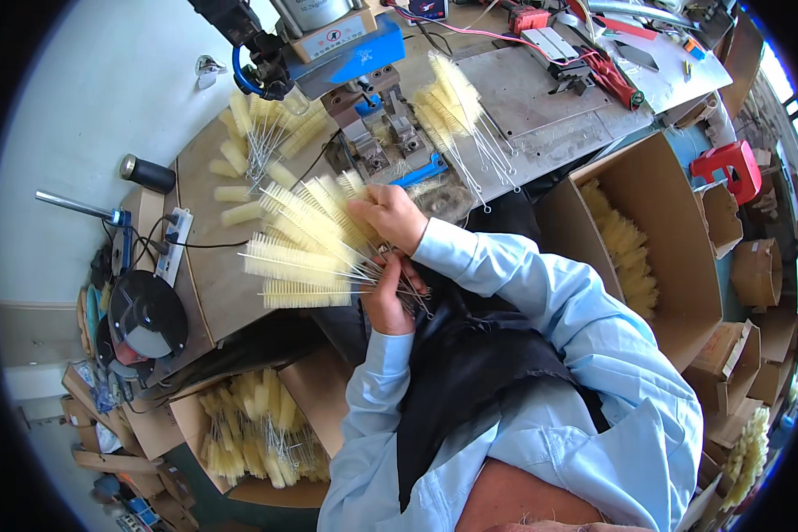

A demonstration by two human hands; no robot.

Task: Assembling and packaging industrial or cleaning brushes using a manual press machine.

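Observation:
My left hand (387,301) is closed around the wire stems of a fanned bunch of bottle brushes (297,262). Their pale yellow bristle heads point left, and the looped wire ends stick out on the right of the fist. Just above it, my right hand (392,215) is curled, thumb and fingers against the bristle head of a brush (352,186) at the top of the bunch. More brushes lie in a pile (262,133) on the bench beyond, wire ends toward me. Another brush pile (452,102) rests right of the metal clamping fixture (381,133).
A blue press machine (355,53) stands over the fixture. Cardboard boxes with brushes sit at lower left (315,390) and right (674,257). A power strip (174,248) and black round-disc tool (146,310) line the left edge. Red-handled pliers (616,84) lie far right.

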